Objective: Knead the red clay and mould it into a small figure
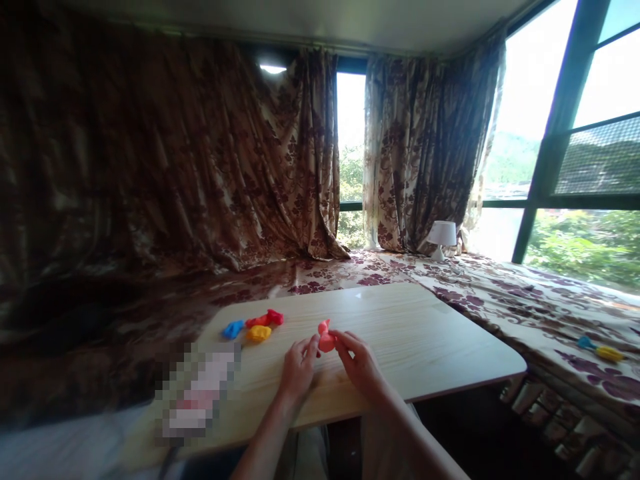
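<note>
Above the pale wooden table, a small coral-red piece is held between my two hands. It has a rounded lower part and a narrower, pointed top; its material is unclear, perhaps clay or a balloon. My left hand pinches its left side with thumb and fingertips. From the right, the fingers of my right hand close on its other side. Left of my hands, crumpled soft-looking pieces lie close together on the table: a blue one, a yellow one and a red one.
The table stands against a ledge covered in flowered cloth. A blurred-out object lies at its left front. On the right ledge rests a blue and yellow piece; a white lamp stands farther back. Patterned curtains hang behind.
</note>
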### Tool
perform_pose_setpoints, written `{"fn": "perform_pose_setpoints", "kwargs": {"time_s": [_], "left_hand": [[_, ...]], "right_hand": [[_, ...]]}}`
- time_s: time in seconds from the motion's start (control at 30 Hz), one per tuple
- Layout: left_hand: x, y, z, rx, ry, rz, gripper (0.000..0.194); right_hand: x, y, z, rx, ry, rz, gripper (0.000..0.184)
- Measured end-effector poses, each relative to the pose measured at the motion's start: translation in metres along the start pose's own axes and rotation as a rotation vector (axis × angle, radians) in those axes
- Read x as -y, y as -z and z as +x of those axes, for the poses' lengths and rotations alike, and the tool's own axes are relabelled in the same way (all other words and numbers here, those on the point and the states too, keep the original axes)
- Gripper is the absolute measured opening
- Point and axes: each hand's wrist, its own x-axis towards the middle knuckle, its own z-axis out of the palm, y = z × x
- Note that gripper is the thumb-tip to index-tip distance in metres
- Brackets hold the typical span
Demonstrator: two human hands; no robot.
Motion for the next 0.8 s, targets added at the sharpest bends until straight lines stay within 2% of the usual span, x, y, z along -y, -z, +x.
{"fn": "perform_pose_setpoints", "kwargs": {"time_s": [0.13, 0.23, 0.33, 0.43, 0.53, 0.63, 0.8], "left_hand": [[0.002, -0.002, 0.0, -0.003, -0.017, -0.07, 0.027], [0.005, -0.003, 0.0, -0.023, -0.072, -0.063, 0.023], [0.009, -0.004, 0.0, -0.048, -0.099, -0.034, 0.019], [0.011, -0.005, 0.001, -0.061, -0.103, 0.05, 0.016], [0.012, -0.005, 0.0, -0.031, -0.125, 0.183, 0.015], [0.013, -0.006, 0.0, -0.015, -0.129, 0.297, 0.015], [0.013, -0.007, -0.001, -0.04, -0.103, 0.409, 0.015]], "right_hand": [[0.002, 0.001, 0.0, 0.021, 0.021, 0.002, 0.03], [-0.001, -0.002, 0.0, 0.026, -0.037, 0.029, 0.022], [-0.004, -0.003, 0.0, 0.02, -0.099, -0.042, 0.013], [-0.004, -0.003, 0.0, -0.003, -0.123, -0.197, 0.015], [-0.004, -0.002, 0.0, 0.061, -0.125, -0.33, 0.026], [-0.007, -0.002, -0.001, 0.111, -0.119, -0.43, 0.021], [-0.012, -0.003, -0.002, 0.105, -0.115, -0.462, 0.016]]}}
